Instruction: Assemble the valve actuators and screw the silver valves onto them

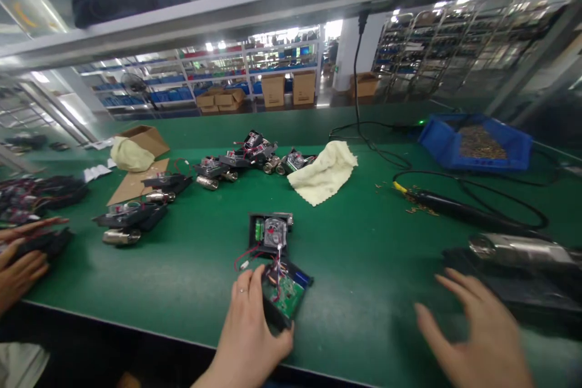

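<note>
My left hand [250, 324] rests on the near edge of an opened black device half [286, 297] that shows a green circuit board, fingers curled round its left side. Red wires link it to a second black half [270, 231] with a round grey part, lying just behind. My right hand [473, 330] hovers over the green mat at the right with fingers spread and nothing in them, close to a metal cylinder on a black housing [518, 254].
Several more black assemblies [236, 160] lie in a row further back beside a yellow cloth [324, 173]. A blue bin [475, 142], a corded screwdriver [448, 206] and loose screws are at the right. Another person's hands [20, 254] work at the left edge.
</note>
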Demonstrator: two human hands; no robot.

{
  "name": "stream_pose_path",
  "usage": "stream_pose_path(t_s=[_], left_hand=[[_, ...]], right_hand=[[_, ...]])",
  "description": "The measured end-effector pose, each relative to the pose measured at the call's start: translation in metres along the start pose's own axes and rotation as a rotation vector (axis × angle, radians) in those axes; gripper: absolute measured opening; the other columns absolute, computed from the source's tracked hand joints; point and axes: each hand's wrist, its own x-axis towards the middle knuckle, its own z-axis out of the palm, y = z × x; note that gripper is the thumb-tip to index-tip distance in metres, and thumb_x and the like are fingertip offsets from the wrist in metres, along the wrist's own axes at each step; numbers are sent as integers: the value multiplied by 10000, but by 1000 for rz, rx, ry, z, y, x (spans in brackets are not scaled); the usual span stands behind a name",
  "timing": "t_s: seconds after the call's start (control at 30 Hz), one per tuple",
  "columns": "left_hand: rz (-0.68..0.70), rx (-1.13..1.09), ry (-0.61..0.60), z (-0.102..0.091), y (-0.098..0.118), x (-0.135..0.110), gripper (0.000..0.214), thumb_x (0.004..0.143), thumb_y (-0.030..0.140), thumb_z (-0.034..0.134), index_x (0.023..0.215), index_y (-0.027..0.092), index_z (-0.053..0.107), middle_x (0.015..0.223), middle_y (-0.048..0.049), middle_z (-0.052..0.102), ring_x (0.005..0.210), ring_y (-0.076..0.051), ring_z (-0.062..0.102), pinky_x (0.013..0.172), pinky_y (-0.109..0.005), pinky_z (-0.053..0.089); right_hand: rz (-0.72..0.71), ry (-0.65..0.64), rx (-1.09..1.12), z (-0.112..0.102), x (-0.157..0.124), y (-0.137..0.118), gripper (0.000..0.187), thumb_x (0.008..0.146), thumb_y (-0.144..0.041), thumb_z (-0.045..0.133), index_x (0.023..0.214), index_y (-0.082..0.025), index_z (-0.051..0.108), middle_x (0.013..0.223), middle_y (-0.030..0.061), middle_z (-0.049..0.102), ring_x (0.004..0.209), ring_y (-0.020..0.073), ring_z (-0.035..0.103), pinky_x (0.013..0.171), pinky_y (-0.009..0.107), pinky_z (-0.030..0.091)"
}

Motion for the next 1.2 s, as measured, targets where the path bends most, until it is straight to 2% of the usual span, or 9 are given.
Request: stream_pose_path(t_s=[0.13,0.23,0.37,0.43,0.53,0.67,0.8,0.93,1.2], left_hand=[[145,-210,-195,-15,29,-23,888,629,258,731,1437,158,377,1343,-194,546,1222,-359,546,960,-473,528],[284,-481,-425,-45,38,-10,519,685,251,707,1201,248,645,927,-53,753,788,-218,719,729,-303,601],[228,-544,-294,-76,31,42,181,830,291,566,820,283,746,686,19,733,612,-156,676,628,-256,554],[234,-491,-232,-72,27,77,236,846,334,526,914,249,735,823,-25,746,766,-194,683,745,-319,553],[343,-410,-432,-44,31,123,352,832,351,511,1117,225,676,1196,-70,687,1154,-250,583,1029,-418,428],[421,-383,-631,-7,46,151,310,841,358,519,1052,244,716,1138,-31,724,1117,-221,619,1002,-327,445],[371,-293,-640,2,48,144,424,909,450,410,835,208,750,865,-76,759,894,-252,686,897,-349,483],[282,-233,-597,-5,38,129,475,901,483,395,797,186,750,797,-115,749,882,-298,680,933,-428,450],[198,-425,-655,-15,31,107,447,861,443,406,1058,217,737,1095,-46,745,1018,-264,687,905,-364,499]], right_hand=[[-166,-352,122,37,-29,-70,684,741,-189,565,1393,-251,367,1432,126,478,1315,329,481,1038,542,471],[-135,-396,265,46,-38,-81,662,681,-76,493,1325,-224,460,1427,135,480,1331,264,469,1071,474,444],[-12,-428,442,26,-22,-72,403,678,-71,468,1003,-243,633,1339,99,559,1261,236,534,1063,432,433],[80,-478,512,12,-7,-70,327,706,-125,523,984,-245,647,1326,87,576,1257,251,534,1087,439,397],[219,-562,610,-1,16,-72,376,742,-310,651,1109,-233,637,1241,95,640,1186,288,577,1077,462,392],[360,-454,753,3,36,-72,558,735,-611,656,1122,-210,638,1134,106,685,1116,299,600,1018,449,439],[537,-314,755,12,39,-67,705,718,-706,622,1214,-207,580,1055,108,695,1022,287,634,893,429,512],[646,-389,871,6,33,-73,840,685,-739,621,1345,-239,481,1246,112,625,1044,288,627,792,412,543],[425,-583,667,6,60,-101,728,635,-524,762,1240,-165,575,1325,144,573,1243,324,505,1101,497,327]])
